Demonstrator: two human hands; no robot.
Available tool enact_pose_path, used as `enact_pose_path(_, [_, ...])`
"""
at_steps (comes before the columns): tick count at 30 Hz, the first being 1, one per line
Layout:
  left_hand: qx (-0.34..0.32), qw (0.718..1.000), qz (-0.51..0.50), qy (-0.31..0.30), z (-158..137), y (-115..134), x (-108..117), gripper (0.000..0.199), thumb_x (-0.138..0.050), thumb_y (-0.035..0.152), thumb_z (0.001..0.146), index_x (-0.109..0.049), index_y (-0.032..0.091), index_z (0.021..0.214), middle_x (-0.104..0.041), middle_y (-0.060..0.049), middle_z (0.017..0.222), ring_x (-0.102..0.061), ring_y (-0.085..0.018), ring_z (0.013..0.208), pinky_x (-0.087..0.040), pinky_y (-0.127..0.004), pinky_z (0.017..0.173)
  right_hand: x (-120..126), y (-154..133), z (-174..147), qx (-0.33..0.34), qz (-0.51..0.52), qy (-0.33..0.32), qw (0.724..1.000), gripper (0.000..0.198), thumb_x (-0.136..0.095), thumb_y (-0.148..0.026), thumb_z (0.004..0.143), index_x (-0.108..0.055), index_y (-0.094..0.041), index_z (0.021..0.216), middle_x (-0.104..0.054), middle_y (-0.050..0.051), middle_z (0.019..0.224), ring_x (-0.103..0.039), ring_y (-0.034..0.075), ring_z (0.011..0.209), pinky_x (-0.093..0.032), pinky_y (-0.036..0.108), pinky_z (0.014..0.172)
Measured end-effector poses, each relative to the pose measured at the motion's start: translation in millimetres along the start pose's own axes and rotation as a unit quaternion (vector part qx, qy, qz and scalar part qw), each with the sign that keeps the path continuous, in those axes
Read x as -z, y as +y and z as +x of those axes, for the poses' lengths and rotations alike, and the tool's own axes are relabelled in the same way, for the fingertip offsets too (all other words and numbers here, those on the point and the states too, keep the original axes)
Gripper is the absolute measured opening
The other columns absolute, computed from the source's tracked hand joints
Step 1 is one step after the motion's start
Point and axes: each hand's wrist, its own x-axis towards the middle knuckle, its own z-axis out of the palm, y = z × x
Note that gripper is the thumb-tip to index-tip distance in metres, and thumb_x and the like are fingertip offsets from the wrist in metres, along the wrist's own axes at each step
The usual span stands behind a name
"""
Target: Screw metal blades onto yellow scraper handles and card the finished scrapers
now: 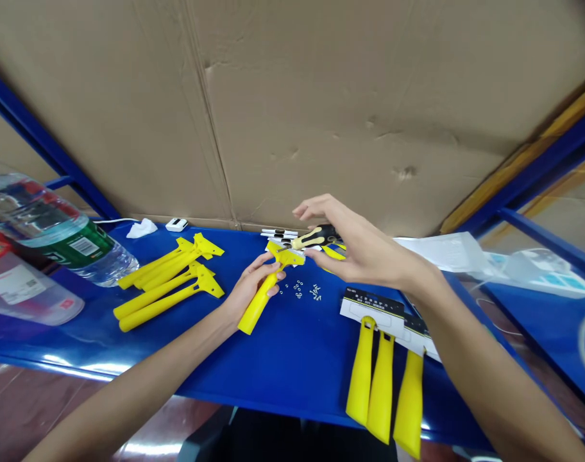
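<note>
My left hand (247, 289) is wrapped round the handle of a yellow scraper (258, 309), its wide head pointing up and away from me. A black and cream screwdriver (316, 237) lies nearly level, with its tip at the scraper head. Around the back of its handle is my right hand (357, 247), thumb below and fingers stretched above; the exact contact is partly hidden. Behind the scraper head are several small blade-like strips (279, 232). Small nuts (299, 289) and screws (315, 292) lie loose just right of my left hand.
Several yellow scraper handles (167, 292) are piled at the left. Yellow scrapers with black and white cards (381, 372) lie at the front right. A large water bottle (81, 237) and a plastic jug (33, 289) stand far left. Cardboard (321, 115) walls the back of the blue table (273, 372).
</note>
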Motion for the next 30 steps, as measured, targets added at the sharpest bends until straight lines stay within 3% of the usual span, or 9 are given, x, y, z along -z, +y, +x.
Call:
enact_pose_path(4, [-0.015, 1.000, -0.003, -0.018, -1.6, -2.3, -2.5, 0.051, -0.089, 0.014, 0.079, -0.063, 0.018, 0.124, -0.067, -0.005, 0.094, -0.065, -0.011, 0.068, -0.041, -0.014, 0.041, -1.0, 1.5, 0.4, 0.000, 0.001, 0.034, 0.999, 0.012, -0.064, -0.031, 0.106, -0.064, -0.023, 0.115, -0.075, 0.006, 0.109, -0.071, 0.022, 0.096, -0.056, 0.036, 0.087])
enact_pose_path(6, [-0.014, 1.000, 0.001, -0.019, -2.5, -2.5, -3.0, 0.051, -0.089, 0.015, 0.080, -0.064, 0.018, 0.125, -0.067, -0.005, 0.095, -0.064, -0.010, 0.068, -0.041, -0.014, 0.041, -0.3, 2.4, 0.5, 0.004, -0.026, 0.050, 0.998, 0.014, -0.066, -0.036, 0.105, -0.064, -0.023, 0.109, -0.074, 0.006, 0.104, -0.070, 0.022, 0.092, -0.055, 0.037, 0.085])
enact_pose_path(11, [-0.011, 1.000, -0.001, -0.017, -3.6, -0.5, -1.9, 0.049, -0.086, 0.014, 0.082, -0.062, 0.020, 0.124, -0.069, -0.006, 0.097, -0.063, -0.009, 0.065, -0.041, -0.014, 0.040, 6.0, -2.1, 1.3, -0.023, 0.014, 0.010, 1.000, 0.031, -0.068, -0.034, 0.102, -0.060, -0.024, 0.130, -0.069, 0.012, 0.132, -0.067, 0.027, 0.116, -0.055, 0.044, 0.098])
enact_pose_path(14, [-0.008, 1.000, 0.000, -0.024, -3.4, -0.8, -0.7, 0.051, -0.086, 0.014, 0.084, -0.061, 0.021, 0.128, -0.069, -0.005, 0.098, -0.063, -0.009, 0.066, -0.043, -0.013, 0.042, 5.9, -2.1, 1.4, -0.037, 0.017, 0.019, 0.999, 0.017, -0.064, -0.035, 0.105, -0.064, -0.024, 0.118, -0.074, 0.009, 0.116, -0.070, 0.025, 0.102, -0.056, 0.041, 0.092])
enact_pose_path(16, [-0.004, 1.000, 0.010, -0.026, -2.5, -2.5, 0.5, 0.052, -0.085, 0.015, 0.085, -0.061, 0.021, 0.130, -0.069, -0.005, 0.096, -0.063, -0.009, 0.066, -0.043, -0.013, 0.042, 4.3, -1.1, 1.4, -0.041, -0.009, 0.030, 0.999, 0.019, -0.067, -0.040, 0.104, -0.064, -0.023, 0.111, -0.075, 0.008, 0.108, -0.070, 0.024, 0.096, -0.055, 0.040, 0.090])
enact_pose_path(21, [0.002, 1.000, 0.010, -0.029, 1.0, -6.4, 5.0, 0.052, -0.087, 0.016, 0.083, -0.063, 0.019, 0.129, -0.070, -0.007, 0.098, -0.065, -0.010, 0.066, -0.043, -0.013, 0.042, 2.5, -1.7, 1.6, -0.041, 0.037, -0.001, 0.998, 0.032, -0.068, -0.037, 0.102, -0.059, -0.024, 0.130, -0.070, 0.013, 0.131, -0.068, 0.028, 0.116, -0.055, 0.044, 0.099])
enact_pose_path(26, [0.014, 0.999, 0.012, -0.039, 1.9, -6.7, 7.2, 0.051, -0.085, 0.017, 0.086, -0.063, 0.018, 0.133, -0.070, -0.007, 0.094, -0.062, -0.009, 0.062, -0.043, -0.014, 0.042, 0.0, 2.5, 1.7, -0.033, 0.010, 0.030, 0.999, 0.022, -0.067, -0.040, 0.104, -0.064, -0.022, 0.115, -0.075, 0.008, 0.112, -0.071, 0.024, 0.100, -0.056, 0.042, 0.093])
enact_pose_path(30, [0.007, 0.999, 0.003, -0.036, 1.0, -5.7, 5.4, 0.052, -0.083, 0.013, 0.086, -0.061, 0.018, 0.134, -0.071, -0.008, 0.100, -0.065, -0.010, 0.066, -0.043, -0.013, 0.041, 0.2, 4.4, 2.1, -0.033, 0.007, 0.027, 0.999, 0.037, -0.070, -0.047, 0.101, -0.062, -0.024, 0.129, -0.069, 0.013, 0.133, -0.067, 0.029, 0.119, -0.057, 0.046, 0.100])
